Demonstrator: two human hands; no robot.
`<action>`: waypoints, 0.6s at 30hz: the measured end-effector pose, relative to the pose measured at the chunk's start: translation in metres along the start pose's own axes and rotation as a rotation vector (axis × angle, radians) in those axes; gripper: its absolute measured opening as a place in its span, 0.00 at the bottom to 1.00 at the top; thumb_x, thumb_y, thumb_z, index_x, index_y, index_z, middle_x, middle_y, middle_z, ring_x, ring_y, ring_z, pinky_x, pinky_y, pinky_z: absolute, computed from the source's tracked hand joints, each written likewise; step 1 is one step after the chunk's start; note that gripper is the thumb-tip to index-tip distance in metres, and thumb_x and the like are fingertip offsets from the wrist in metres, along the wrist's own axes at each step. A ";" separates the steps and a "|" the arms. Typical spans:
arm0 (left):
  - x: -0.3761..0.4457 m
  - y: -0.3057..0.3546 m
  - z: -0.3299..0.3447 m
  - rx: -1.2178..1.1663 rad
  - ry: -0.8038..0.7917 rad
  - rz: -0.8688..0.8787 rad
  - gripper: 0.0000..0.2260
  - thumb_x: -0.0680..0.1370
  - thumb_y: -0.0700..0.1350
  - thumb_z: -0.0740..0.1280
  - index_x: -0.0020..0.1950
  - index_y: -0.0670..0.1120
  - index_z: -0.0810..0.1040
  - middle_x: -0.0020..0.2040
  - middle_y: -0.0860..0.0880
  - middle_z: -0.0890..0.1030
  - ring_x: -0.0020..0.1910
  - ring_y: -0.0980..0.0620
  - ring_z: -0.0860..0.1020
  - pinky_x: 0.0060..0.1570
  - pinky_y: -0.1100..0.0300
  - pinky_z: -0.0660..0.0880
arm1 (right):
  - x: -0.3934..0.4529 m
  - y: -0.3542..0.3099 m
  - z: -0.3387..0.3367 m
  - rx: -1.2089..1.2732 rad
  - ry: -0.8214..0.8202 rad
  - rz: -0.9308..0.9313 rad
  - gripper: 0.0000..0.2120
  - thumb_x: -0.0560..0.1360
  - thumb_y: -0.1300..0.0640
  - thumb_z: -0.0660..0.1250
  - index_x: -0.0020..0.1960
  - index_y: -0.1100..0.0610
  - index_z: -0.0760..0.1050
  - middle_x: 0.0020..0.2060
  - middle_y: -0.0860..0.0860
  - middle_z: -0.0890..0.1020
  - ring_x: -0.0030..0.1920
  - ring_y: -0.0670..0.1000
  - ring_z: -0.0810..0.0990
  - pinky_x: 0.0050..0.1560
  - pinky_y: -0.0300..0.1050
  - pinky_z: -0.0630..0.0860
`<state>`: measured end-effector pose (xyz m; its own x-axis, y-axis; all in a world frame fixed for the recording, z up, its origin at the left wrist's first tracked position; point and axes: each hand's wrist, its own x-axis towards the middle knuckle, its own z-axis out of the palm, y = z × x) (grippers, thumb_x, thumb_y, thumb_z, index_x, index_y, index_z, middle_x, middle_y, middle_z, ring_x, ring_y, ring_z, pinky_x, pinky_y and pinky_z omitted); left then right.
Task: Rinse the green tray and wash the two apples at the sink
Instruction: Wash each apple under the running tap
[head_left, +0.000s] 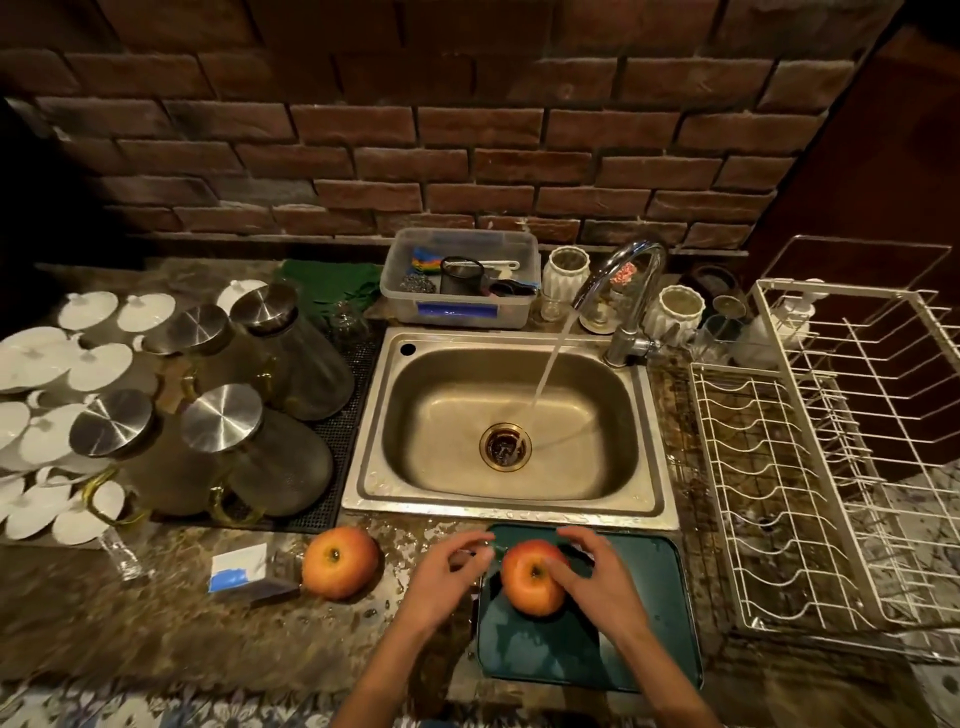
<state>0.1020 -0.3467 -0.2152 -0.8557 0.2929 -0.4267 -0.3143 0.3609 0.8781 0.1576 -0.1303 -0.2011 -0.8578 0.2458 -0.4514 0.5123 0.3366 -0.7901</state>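
Note:
The green tray (644, 639) lies wet on the counter just in front of the steel sink (511, 499). One red-orange apple (530, 579) sits on the tray's far half. My right hand (597, 577) curls over the apple's right side and top. Just left of that apple, my left hand (441, 582) hovers with fingers relaxed and spread, at or near the fruit. A second apple (340, 562) rests on the wet counter to the left of the tray. Water runs from the tap (631, 291) into the sink near the drain.
Glass jugs with steel lids (260, 452) and white cups (47, 405) crowd the left counter. A white wire dish rack (831, 467) stands at the right. A clear plastic tub (460, 280) and white jars sit behind the sink. A small blue-and-white packet (239, 569) lies left of the loose apple.

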 end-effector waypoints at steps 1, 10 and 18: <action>-0.004 -0.002 -0.009 0.004 0.048 0.015 0.09 0.76 0.56 0.71 0.55 0.64 0.82 0.57 0.63 0.82 0.56 0.61 0.80 0.56 0.62 0.77 | 0.001 -0.007 0.002 -0.021 0.008 -0.050 0.18 0.72 0.53 0.76 0.61 0.46 0.77 0.60 0.45 0.77 0.63 0.47 0.74 0.65 0.44 0.72; -0.055 -0.032 -0.085 0.058 0.598 -0.070 0.13 0.79 0.53 0.67 0.63 0.54 0.77 0.65 0.52 0.71 0.61 0.53 0.74 0.65 0.52 0.73 | 0.013 -0.081 0.095 -0.127 -0.261 -0.391 0.18 0.71 0.44 0.74 0.60 0.42 0.78 0.56 0.36 0.77 0.57 0.32 0.74 0.54 0.24 0.69; -0.076 -0.062 -0.105 -0.001 0.699 -0.277 0.23 0.81 0.53 0.64 0.75 0.48 0.68 0.69 0.46 0.66 0.68 0.47 0.71 0.72 0.49 0.68 | 0.026 -0.101 0.186 -0.211 -0.449 -0.376 0.25 0.71 0.45 0.74 0.67 0.40 0.73 0.62 0.45 0.73 0.61 0.42 0.71 0.64 0.35 0.70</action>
<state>0.1430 -0.4845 -0.2144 -0.8071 -0.4387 -0.3952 -0.5559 0.3391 0.7589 0.0751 -0.3274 -0.2102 -0.8915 -0.3154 -0.3251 0.1301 0.5091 -0.8508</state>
